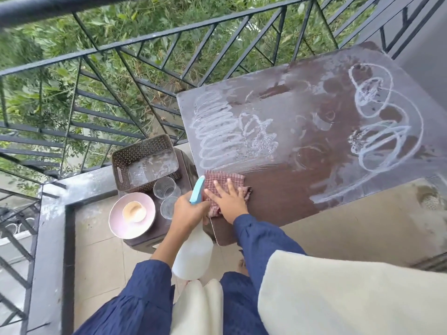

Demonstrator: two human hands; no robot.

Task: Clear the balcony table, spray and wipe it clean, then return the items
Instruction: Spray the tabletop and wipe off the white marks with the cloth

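Nearest the camera, two dark blue sleeves (pixel 261 238) reach forward. The left hand (pixel 188 211) grips a spray bottle (pixel 193 252) by the neck, fingers curled tightly round it just under the light blue trigger head. The translucent white body hangs down toward the person and the nozzle points up over the table's near left corner.

Just beside it, the right hand (pixel 227 201) lies flat on a red-and-white checked cloth (pixel 225 181). Its fingers are straight and spread wide, palm down, pressing the cloth onto the dark brown table (pixel 278 197) at that same near left corner. The cloth is rumpled and one end droops over the left edge. The strip of tabletop right of the cloth along the near edge is dark and wet-looking.

Left of the table, touching its left edge, stands a low dark plastic stool (pixel 145 244). A pink plate (pixel 118 226) with a small beige bowl (pixel 134 211) on it sits at the stool's near edge, two clear glasses (pixel 165 187) are beside the plate, and a brown perforated basket (pixel 145 163) is at the far edge.

Farther across the tabletop, white foam (pixel 215 131) runs in tight zigzags by the left edge and in large loops toward the far right corner.

Beyond the table's far edge is a black metal railing (pixel 145 42).
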